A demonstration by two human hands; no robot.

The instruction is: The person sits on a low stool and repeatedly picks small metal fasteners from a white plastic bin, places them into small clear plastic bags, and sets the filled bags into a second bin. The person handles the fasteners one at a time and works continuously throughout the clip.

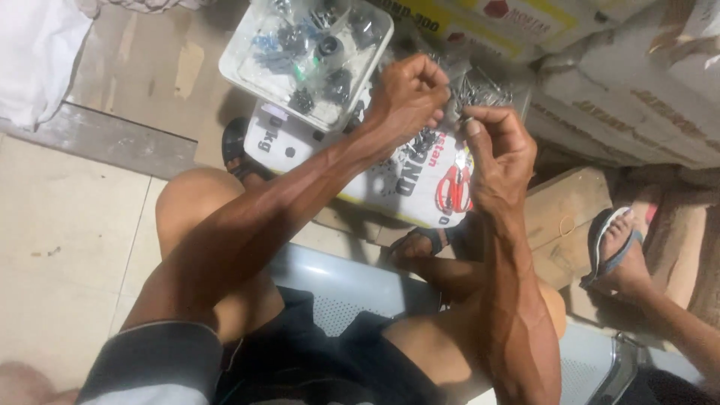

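Note:
My left hand (409, 94) is curled into a loose fist above a white sack (409, 184), its fingertips pinching small metal parts. Beside it, my right hand (499, 154) pinches a small metal piece (466, 118) between thumb and forefinger, and the two hands almost touch. Just beyond the fingers lies a pile of thin metal pieces (484, 91). A clear plastic tray (306, 56) with several small dark and blue parts sits to the upper left of my left hand. What the fingers enclose is partly hidden.
I sit on a grey perforated metal bench (341, 289), knees apart. Stacked sacks (637, 90) rise at the upper right. Another person's sandalled foot (619, 247) rests at right beside a wooden board (566, 217). Tiled floor (67, 240) lies to the left.

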